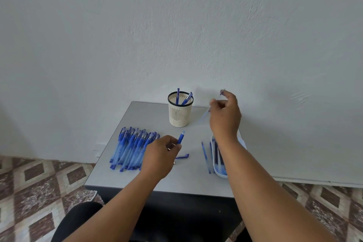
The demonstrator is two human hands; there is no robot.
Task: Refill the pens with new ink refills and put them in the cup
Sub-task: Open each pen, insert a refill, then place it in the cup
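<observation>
The left hand (160, 154) hovers low over the desk (149, 116), in front of the cup (179, 110) and a little to its left, fingers curled round a blue grip section (181, 138) whose tip points up toward the cup. The right hand (225, 116) is raised just right of the cup, thumb and fingers pinching a thin clear barrel (205, 113) that slants down to the left; it is blurred.

The cup stands near the desk's far edge, close to the wall (176, 25), with two pens (183, 97) in it. Bare desk lies between the cup and the hands.

Left of the cup and nearer, a heap of pens (130, 148) lies beside the left hand. A blue cap (183, 156) lies in front of the cup. A tray (218, 171) of refills sits at the desk's right edge under the right forearm, with loose refills (205, 158) just beside it.
</observation>
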